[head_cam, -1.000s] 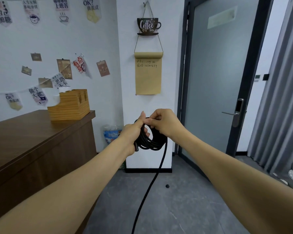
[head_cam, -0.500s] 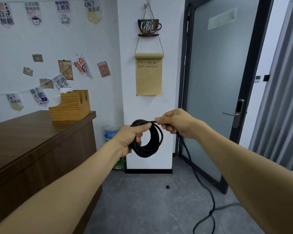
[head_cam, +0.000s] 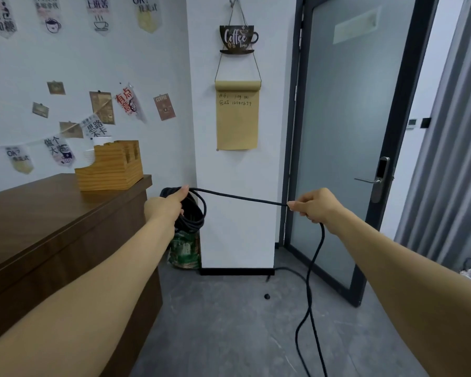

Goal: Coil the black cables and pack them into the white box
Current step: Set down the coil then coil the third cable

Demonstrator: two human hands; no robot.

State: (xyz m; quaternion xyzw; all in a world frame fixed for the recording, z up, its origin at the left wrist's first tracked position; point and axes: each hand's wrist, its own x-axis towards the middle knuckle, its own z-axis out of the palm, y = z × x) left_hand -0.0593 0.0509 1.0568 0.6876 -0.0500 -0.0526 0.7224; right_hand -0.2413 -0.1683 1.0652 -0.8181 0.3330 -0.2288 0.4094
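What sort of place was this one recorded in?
Probably a small café or an office coffee corner: a "Coffee Time" sign hangs on the wall, coffee-themed pennants line it, and a wooden counter stands at left.

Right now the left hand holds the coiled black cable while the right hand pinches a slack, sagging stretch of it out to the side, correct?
Not quite. In the head view the stretch between the left hand and right hand runs taut and straight; only past the right hand does the black cable hang loose to the floor.
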